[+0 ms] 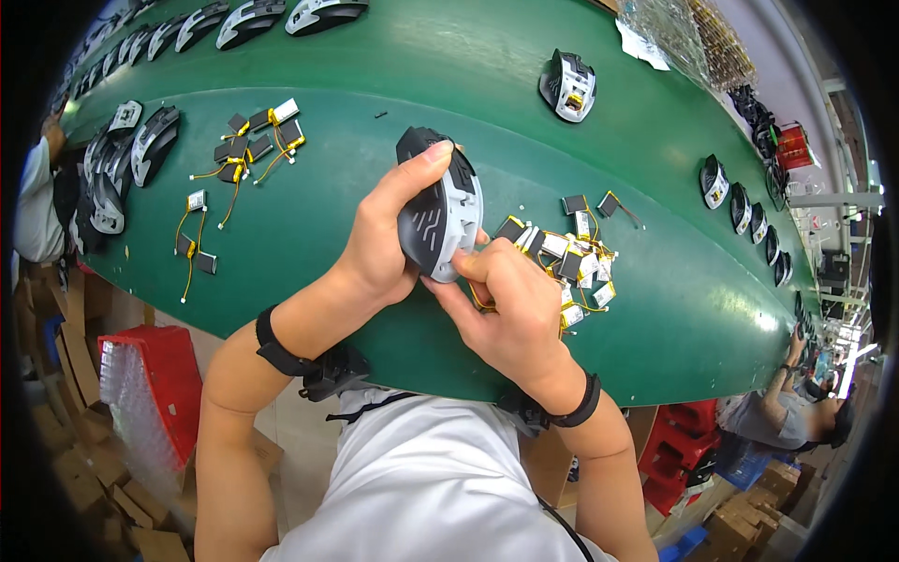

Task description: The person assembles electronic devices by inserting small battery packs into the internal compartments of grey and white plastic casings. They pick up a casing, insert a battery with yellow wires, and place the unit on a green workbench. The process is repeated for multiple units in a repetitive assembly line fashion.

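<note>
My left hand [381,220] is wrapped round a black and silver computer mouse [440,220], tilted up on its side above the table, with its thumb over the top end. The open side of the mouse, with pale inner parts, faces right. Against its lower right edge press the closed fingers of my right hand [513,304]; what lies between them is hidden. A thin yellow-orange wire shows just beneath those fingers. Close to the right hand spreads a pile of small flat battery packs [582,258], silver and black, with thin wires and white plugs.
More batteries [245,145] lie at the left of the green table [318,211]. Several mice [112,164] are stacked at the far left, and others line the back and right. One open mouse [568,86] sits at the back. Red bins [164,384] stand below; co-workers sit at both ends.
</note>
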### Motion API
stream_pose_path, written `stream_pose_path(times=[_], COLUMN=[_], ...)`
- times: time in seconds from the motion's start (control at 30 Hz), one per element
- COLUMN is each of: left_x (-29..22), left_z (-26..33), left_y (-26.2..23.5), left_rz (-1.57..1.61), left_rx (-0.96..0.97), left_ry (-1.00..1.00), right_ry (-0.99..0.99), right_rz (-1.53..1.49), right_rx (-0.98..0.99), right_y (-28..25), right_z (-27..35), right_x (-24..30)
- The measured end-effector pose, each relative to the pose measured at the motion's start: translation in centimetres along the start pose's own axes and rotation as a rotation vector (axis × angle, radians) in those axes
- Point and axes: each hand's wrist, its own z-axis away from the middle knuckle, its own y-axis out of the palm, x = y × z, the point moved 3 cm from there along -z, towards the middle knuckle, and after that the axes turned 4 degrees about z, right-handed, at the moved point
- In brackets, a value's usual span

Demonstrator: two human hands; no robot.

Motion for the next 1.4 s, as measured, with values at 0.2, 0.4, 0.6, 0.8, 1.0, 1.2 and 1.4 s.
stream_pose_path(times=[0.2,0.4,0.6,0.8,1.0,1.2,1.4], left_x=[0.4,-1.5,-2.8,-2.5,-2.3,-1.8,-2.1], left_z=[-0.3,-0.7,0.0,1.0,1.1,1.5,0.9], left_y=[-0.2,0.3,1.4,2.0,2.0,2.0,1.8], left_rz=[0.014,-0.033,-0.219,-0.299,-0.317,-0.319,-0.342], left_rx=[0.025,0.243,0.36,0.313,0.336,0.366,0.321], left_ry=[-0.007,0.209,0.438,0.556,0.602,0.635,0.545], right_ry=[-0.009,0.253,0.764,0.789,0.789,0.838,0.813], right_rz=[0.025,-0.333,-1.212,-1.322,-1.373,-1.333,-1.313], right_rx=[0.044,0.0,0.275,0.257,0.253,0.253,0.344], right_y=[-0.1,-1.4,-0.3,-0.2,-0.2,0.1,-0.1], right_z=[0.3,-0.7,-0.2,0.1,0.3,0.7,0.3], right_x=[-0.3,-0.4,-1.3,-0.9,-1.4,-1.4,-1.6])
